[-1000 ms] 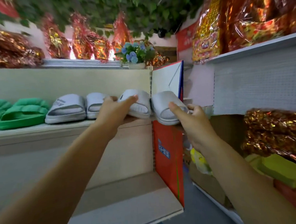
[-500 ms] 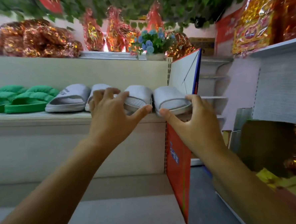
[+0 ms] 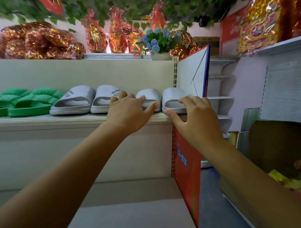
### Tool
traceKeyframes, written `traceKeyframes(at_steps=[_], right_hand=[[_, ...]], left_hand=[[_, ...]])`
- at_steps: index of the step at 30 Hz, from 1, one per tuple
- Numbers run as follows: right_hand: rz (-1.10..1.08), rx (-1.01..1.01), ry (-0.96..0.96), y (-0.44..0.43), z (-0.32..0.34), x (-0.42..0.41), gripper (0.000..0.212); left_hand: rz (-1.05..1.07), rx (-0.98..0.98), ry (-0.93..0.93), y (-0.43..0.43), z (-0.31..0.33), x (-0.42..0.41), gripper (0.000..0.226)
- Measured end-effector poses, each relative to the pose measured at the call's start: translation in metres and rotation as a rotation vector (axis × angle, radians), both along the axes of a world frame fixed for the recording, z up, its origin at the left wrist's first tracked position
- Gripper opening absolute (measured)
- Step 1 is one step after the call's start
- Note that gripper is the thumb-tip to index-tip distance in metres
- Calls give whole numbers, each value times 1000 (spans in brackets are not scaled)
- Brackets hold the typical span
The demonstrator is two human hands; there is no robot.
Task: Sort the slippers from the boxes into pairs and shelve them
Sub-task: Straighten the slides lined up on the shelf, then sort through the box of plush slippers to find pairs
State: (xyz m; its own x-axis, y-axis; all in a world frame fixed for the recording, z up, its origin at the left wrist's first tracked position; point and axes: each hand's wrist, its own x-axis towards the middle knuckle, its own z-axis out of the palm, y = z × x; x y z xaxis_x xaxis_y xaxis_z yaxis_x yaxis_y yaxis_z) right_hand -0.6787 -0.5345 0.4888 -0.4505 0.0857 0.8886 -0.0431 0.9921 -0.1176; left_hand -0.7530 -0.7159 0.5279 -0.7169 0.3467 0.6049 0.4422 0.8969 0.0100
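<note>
Two plain pale grey slippers stand side by side at the right end of the upper shelf (image 3: pixel 40 119), toes facing away. My left hand (image 3: pixel 128 113) lies with spread fingers over the left slipper (image 3: pixel 150 96), thumb against its front edge. The fingertips of my right hand (image 3: pixel 197 121) rest on the strap of the right slipper (image 3: pixel 171 99), and its thumb touches the sole's front. Both slippers rest flat on the shelf board.
Left of them sit a lettered grey pair (image 3: pixel 75 100) and green slippers (image 3: pixel 31 104). A red-and-white end panel (image 3: pixel 186 164) closes the shelf on the right. A lower shelf (image 3: pixel 134 213) lies below, an open cardboard box (image 3: pixel 274 141) at right, and foil-wrapped goods (image 3: pixel 36 41) on top.
Both hands carried the two plain slippers onto the shelf's right end and set them down. The fingers then loosened and spread, and now press the slippers a little further back.
</note>
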Motion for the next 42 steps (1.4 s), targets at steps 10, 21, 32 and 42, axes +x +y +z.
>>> traceKeyframes(at_steps=[10,21,32,42], right_hand=[[-118,8,-171,-8,10,1,42],[-164,-55,-295,-29,12,38,44],[-80,-41,-354,-77,-39,136,61],[209,-30,-539,-158,-171,224,64]], left_hand=[[4,-88,-15,2,-4,-11,73],[-257,40,204,-15,-17,-1,55],[-525,137,234,-108,-81,110,48],[-317,150,-139,-210,-231,221,55]])
